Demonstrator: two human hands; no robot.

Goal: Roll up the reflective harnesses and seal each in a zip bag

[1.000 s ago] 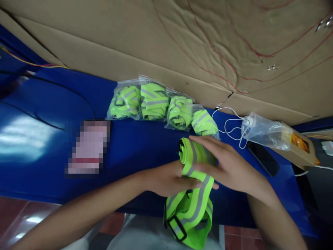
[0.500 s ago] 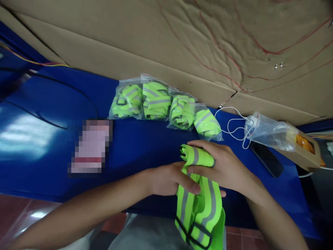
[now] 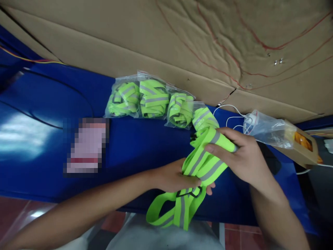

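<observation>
A neon-yellow reflective strap (image 3: 199, 161) with grey stripes and black buckles is held between both hands above the blue table's front part. My left hand (image 3: 179, 177) grips its middle, thumb on top and fingertips showing beneath. Around the rolled upper end my right hand (image 3: 234, 149) is closed, its thumb pressed on the bands. A loose loop and a black buckle (image 3: 191, 192) hang below my left hand. Behind the roll lie several clear bags of similar straps, among them a left bag (image 3: 123, 99), a middle bag (image 3: 154, 99) and a partly covered right bag (image 3: 205, 117).
A brown paper-covered panel (image 3: 117, 41) rises behind the blue table (image 3: 130, 142). On the left lies a pixelated flat object (image 3: 87, 146) beside black cables. To the right are a white cable (image 3: 229, 107), a plastic bag (image 3: 270, 128), a cardboard box (image 3: 301, 152) and a dark phone (image 3: 269, 158).
The rolled end has moved up and right with my right hand. More of the strap is gathered against the roll, and the hanging loop has swung left with its buckle higher.
</observation>
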